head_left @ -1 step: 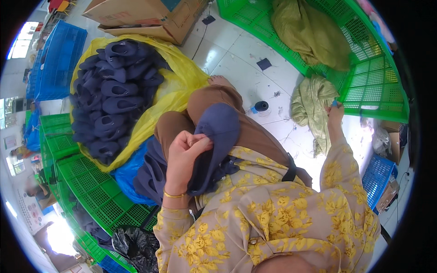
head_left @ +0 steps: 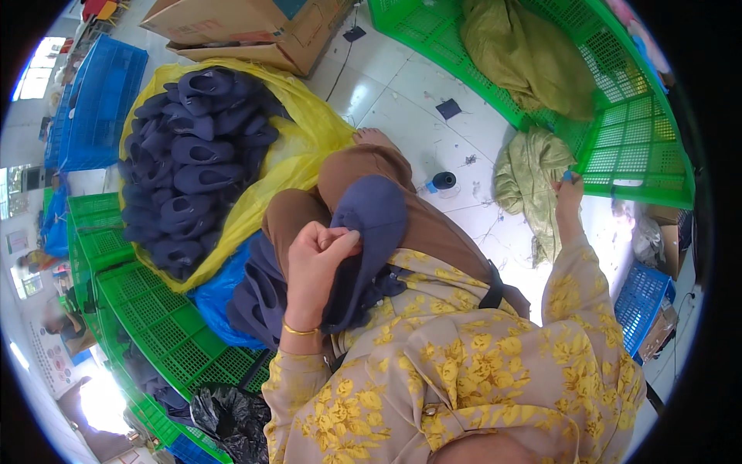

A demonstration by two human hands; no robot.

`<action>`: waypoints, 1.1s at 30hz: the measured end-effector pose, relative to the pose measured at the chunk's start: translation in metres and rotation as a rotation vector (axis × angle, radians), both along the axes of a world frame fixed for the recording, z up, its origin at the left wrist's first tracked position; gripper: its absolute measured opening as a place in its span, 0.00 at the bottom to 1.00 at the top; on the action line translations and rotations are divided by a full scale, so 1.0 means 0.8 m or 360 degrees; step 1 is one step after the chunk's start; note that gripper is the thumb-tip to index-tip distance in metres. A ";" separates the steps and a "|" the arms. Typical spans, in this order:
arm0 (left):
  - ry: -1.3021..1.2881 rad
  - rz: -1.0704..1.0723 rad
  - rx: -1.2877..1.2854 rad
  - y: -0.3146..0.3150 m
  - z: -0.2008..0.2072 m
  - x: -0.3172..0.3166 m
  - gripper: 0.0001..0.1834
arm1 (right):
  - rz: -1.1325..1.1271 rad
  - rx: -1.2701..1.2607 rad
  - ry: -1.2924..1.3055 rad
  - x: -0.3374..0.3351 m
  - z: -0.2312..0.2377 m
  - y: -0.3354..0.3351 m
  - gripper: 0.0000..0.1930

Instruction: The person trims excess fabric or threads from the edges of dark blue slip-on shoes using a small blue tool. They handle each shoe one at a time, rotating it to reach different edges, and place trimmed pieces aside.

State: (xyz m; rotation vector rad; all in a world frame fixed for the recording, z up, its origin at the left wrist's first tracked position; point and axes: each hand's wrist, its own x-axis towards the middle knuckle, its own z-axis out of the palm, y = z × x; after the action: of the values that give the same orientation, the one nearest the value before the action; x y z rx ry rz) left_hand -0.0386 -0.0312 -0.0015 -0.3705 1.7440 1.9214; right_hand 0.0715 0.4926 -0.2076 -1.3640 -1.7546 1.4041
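Landmark: the person's bent knee [head_left: 363, 166] in brown trousers, mid-picture.
Navy fabric piece [head_left: 371, 224]: draped over that knee, hanging down toward the person's lap.
Left hand [head_left: 317, 259]: just below the knee, fingers [head_left: 340, 240] pinched together on the edge of the navy fabric piece (a gold bangle sits on the wrist).
Right hand [head_left: 570, 193]: well to the right of the knee, stretched out to the olive cloth [head_left: 529, 182] on the floor, closed around a small blue object [head_left: 568, 176] that I cannot make out.
Hands overall: far apart, each busy with its own thing.
Pile of navy pieces [head_left: 193, 162]: left of the knee, heaped on a yellow plastic sheet [head_left: 309, 139].
Green crate [head_left: 626, 147]: beyond the olive cloth, far right of the knee, holding more olive fabric.
Thread spool [head_left: 443, 181]: on the tiled floor just right of the knee.
Cardboard box [head_left: 247, 31]: above the knee, at the top edge.
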 end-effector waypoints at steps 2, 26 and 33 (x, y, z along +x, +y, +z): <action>0.0142 0.0074 -0.0294 0.015 -0.007 0.000 0.23 | 0.0141 0.0239 -0.0143 0.004 -0.003 -0.002 0.09; 0.0414 -0.0175 -0.0612 0.027 -0.002 0.012 0.03 | 0.1882 -0.0250 -0.0005 -0.082 0.192 -0.305 0.13; 0.0570 -0.0135 -0.0786 0.020 0.003 0.019 0.04 | 0.2177 -0.0512 0.0052 -0.074 0.246 -0.363 0.07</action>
State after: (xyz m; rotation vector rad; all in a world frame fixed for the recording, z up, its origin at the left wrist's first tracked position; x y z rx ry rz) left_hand -0.0232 -0.0152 0.0006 -0.1192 2.4314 1.5478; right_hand 0.0122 0.2023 -0.0107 -0.0241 -2.6257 2.3684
